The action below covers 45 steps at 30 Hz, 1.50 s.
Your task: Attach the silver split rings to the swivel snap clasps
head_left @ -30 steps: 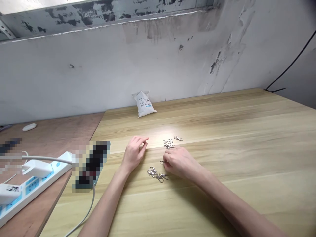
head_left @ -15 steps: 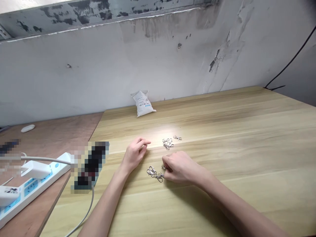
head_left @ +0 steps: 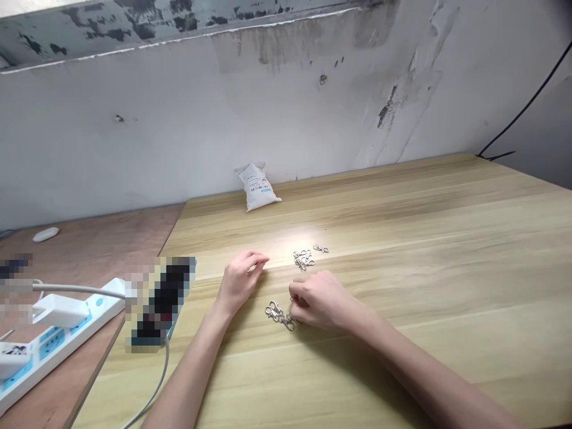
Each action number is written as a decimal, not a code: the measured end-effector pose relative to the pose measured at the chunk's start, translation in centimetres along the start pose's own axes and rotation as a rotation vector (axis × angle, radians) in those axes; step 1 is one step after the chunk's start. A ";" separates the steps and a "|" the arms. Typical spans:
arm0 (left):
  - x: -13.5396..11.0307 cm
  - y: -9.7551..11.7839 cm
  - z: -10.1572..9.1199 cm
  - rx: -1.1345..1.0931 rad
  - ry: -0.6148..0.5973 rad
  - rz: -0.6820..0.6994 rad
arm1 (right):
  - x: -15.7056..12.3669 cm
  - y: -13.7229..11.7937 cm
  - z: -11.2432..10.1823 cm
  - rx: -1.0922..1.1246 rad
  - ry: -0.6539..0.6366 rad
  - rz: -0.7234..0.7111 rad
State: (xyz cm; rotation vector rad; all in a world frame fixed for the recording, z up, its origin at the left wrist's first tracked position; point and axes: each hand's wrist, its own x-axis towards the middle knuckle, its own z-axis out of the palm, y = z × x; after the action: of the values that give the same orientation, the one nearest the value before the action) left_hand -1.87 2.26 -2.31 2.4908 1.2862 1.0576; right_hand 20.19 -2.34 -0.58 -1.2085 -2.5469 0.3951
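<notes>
My left hand (head_left: 241,275) rests on the wood-grain table with thumb and fingertips pinched together; whatever may be between them is too small to make out. To its right, my right hand (head_left: 319,300) is closed with the fingers curled down, and a bit of a silver swivel clasp shows at its fingertips. Just left of those fingers lies a small group of silver swivel clasps (head_left: 279,316) with rings. Farther back is a second pile of clasps (head_left: 303,260), and one single clasp (head_left: 320,248) lies apart at its upper right.
A white plastic parcel bag (head_left: 259,187) stands against the wall at the back. On the left are a blurred-out phone (head_left: 161,304) with a cable, a white power strip (head_left: 65,339) with plugs, and a small white oval object (head_left: 46,234) on the brown table.
My right hand has shifted slightly left and up, its fingers now covering more of the clasp. My left fingertips have closed a little. The whole view has moved slightly.
</notes>
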 end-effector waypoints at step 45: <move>-0.1 0.4 -0.2 0.073 -0.041 -0.069 | 0.5 1.3 0.7 0.020 0.320 -0.117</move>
State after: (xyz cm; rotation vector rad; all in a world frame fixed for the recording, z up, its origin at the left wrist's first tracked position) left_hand -1.79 1.93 -2.05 2.4864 1.4125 0.9557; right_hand 20.52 -1.29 -1.63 -1.0168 -2.3169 0.1824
